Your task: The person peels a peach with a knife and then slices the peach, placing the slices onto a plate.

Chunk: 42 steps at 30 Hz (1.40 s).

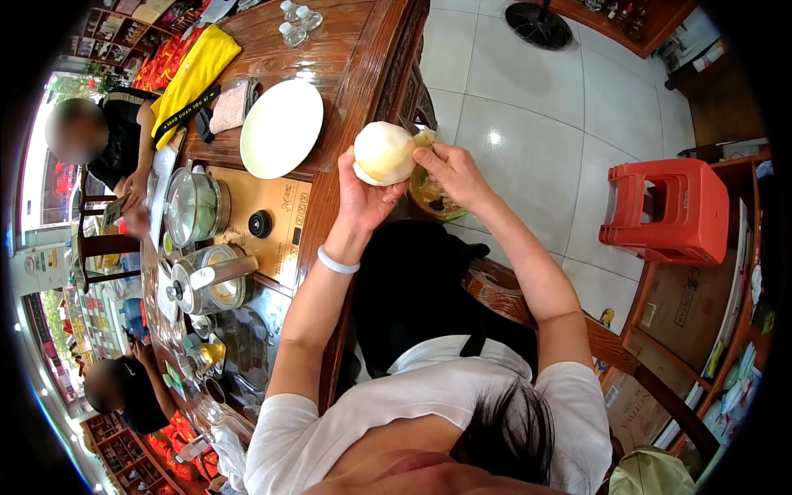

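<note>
One pale, round, peeled fruit (384,151) sits in the left hand (367,202), whose fingers curl beneath and around it, some of them hidden behind the flesh; its exact kind cannot be told. The right hand (456,175) meets the fruit's right side, fingers bent inward and thumb drawn up in a pinch over a scrap of pale green peel (425,139). Just beyond that thumb shows a sliver of what looks like a dark blade (405,124), any handle lost in the grip. Below both hands, a green-rimmed container (453,217) is partly covered, its contents hard to make out. A pale bracelet (338,261) circles the left wrist. Left of the left hand, a white plate (282,128) lies on a wooden table (351,74), near a lidded glass pot (194,206) and, lower, a glass kettle (213,279). Farther left, two people sit across the table, what they hold too small to tell. Well to the right of the right hand stands a red stool (667,210), on the tiled floor (528,140).
</note>
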Motion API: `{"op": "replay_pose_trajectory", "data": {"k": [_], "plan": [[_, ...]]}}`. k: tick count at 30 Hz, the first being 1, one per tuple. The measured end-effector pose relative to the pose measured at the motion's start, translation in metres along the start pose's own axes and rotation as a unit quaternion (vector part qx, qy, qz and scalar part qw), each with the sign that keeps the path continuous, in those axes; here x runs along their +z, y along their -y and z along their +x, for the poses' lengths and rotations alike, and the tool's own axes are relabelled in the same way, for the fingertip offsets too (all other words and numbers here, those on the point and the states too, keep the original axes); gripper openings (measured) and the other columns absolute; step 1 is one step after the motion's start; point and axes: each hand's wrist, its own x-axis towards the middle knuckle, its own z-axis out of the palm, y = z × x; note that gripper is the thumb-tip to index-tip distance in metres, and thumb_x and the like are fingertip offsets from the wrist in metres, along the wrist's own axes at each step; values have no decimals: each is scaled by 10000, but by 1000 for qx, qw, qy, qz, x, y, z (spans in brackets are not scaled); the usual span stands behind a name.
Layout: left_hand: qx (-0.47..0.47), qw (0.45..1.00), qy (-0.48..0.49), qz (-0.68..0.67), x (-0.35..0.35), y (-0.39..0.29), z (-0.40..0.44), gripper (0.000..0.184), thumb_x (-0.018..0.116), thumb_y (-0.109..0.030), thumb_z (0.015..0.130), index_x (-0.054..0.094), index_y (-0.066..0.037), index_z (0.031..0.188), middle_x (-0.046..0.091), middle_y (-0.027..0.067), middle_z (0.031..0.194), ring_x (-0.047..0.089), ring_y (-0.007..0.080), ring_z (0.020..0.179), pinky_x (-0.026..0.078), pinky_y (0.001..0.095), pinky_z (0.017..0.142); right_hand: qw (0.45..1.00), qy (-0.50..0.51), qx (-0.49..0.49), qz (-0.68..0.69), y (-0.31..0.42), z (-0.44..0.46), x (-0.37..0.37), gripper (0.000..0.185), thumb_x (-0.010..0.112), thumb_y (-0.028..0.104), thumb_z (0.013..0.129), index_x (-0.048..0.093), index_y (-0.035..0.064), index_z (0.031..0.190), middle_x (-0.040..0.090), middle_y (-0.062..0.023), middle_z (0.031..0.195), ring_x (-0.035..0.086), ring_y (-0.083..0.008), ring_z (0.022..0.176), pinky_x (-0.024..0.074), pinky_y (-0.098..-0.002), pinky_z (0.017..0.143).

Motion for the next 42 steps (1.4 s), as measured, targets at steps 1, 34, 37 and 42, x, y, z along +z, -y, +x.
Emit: {"op": "replay_pose_trajectory", "data": {"k": [1,34,37,42], "plan": [[0,1000,-15,2,1,0,0,668,293,-594,820,485,-35,1131,525,105,773,396,143,447,300,214,346,999,-25,-25,-26,7,-3,0,604,505,540,839,596,-47,733,528,-102,577,515,-174,559,416,-324,539],[90,991,19,95,-2,13,-4,608,448,-589,815,473,-91,1162,572,76,1016,528,151,725,410,233,537,973,-128,-151,-122,2,-12,10,556,439,481,892,555,-15,669,517,-158,504,578,-297,495,440,-362,480],[85,992,38,83,-6,13,-2,614,515,-580,785,499,-71,1128,592,64,938,554,156,709,428,238,566,963,-129,-164,-170,0,-11,11,530,432,456,903,561,-4,673,527,-146,509,580,-302,496,442,-358,474],[102,990,53,80,-6,15,-2,569,505,-536,813,501,-54,1115,591,71,931,554,163,711,435,254,584,962,-126,-210,-123,-3,-9,14,521,426,446,908,564,-1,678,532,-137,507,583,-288,490,442,-353,467]]}}
